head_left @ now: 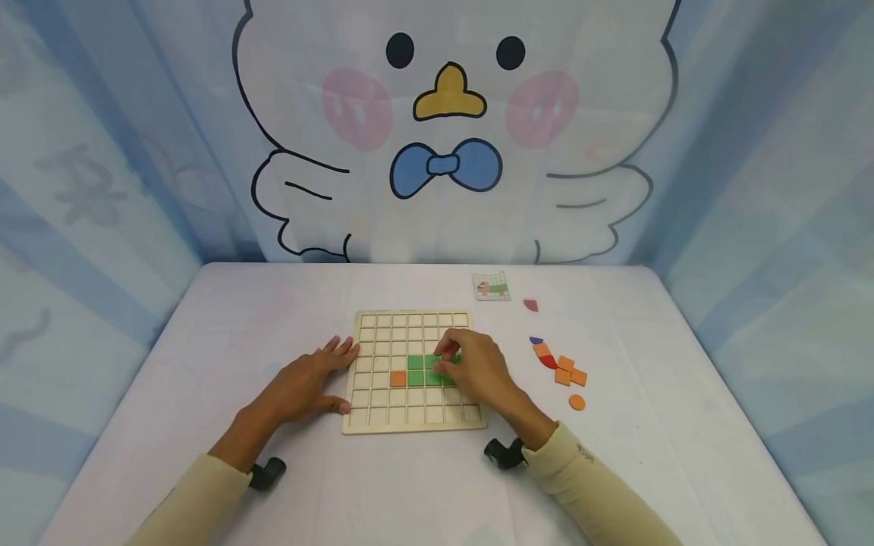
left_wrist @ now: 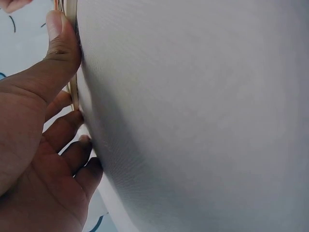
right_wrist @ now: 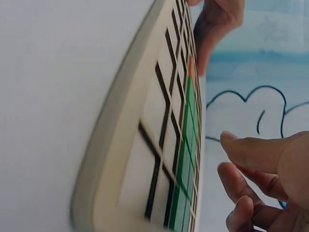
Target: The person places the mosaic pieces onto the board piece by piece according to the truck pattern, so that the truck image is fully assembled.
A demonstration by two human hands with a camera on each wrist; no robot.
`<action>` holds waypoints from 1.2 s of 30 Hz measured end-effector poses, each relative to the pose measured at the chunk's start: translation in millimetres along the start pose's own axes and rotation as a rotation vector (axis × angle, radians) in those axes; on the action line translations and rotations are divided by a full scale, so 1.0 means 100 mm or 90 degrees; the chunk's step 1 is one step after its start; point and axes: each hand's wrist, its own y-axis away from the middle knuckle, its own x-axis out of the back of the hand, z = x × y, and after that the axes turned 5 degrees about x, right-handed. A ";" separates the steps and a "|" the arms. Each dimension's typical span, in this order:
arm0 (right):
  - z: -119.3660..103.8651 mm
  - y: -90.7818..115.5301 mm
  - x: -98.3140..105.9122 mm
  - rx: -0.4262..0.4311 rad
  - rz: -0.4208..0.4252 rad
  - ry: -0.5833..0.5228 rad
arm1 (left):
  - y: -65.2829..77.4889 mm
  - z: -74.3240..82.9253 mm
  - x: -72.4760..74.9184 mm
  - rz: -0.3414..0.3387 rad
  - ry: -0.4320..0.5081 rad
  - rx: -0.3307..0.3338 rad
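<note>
A square wooden grid board [head_left: 378,398] lies on the table. Green square tiles [head_left: 416,378] fill cells in two rows at its middle right, beside one orange square tile [head_left: 398,379]. My left hand [head_left: 303,388] touches the board's left edge with spread fingers and thumb; the left wrist view shows its thumb [left_wrist: 60,46] along that edge. Over the green tiles hovers my right hand [head_left: 481,368], hiding some of them. In the right wrist view its thumb [right_wrist: 251,152] and forefinger are loosely bent and apart, with no piece visible between them.
Right of the board lie loose orange squares [head_left: 565,363], an orange disc [head_left: 576,403], a red piece [head_left: 548,362], a blue piece [head_left: 536,340] and a pinkish-red quarter piece [head_left: 531,305]. A pattern card [head_left: 492,287] lies behind the board. Printed curtains surround the table.
</note>
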 end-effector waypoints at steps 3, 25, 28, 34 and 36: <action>0.11 0.03 0.11 -0.030 0.017 0.004 | 0.00 0.00 0.00 -0.001 0.002 0.000; 1.01 0.30 0.84 -0.214 0.077 0.112 | 0.02 0.02 0.02 0.003 0.000 -0.004; 1.09 0.32 0.89 -0.238 0.061 0.119 | 0.03 0.02 0.03 0.005 0.001 -0.009; 1.15 0.31 0.93 -0.259 0.035 0.130 | 0.03 0.01 0.03 0.005 0.000 -0.012; 1.14 0.30 0.92 -0.261 0.028 0.134 | 0.03 0.01 0.02 0.004 0.002 -0.010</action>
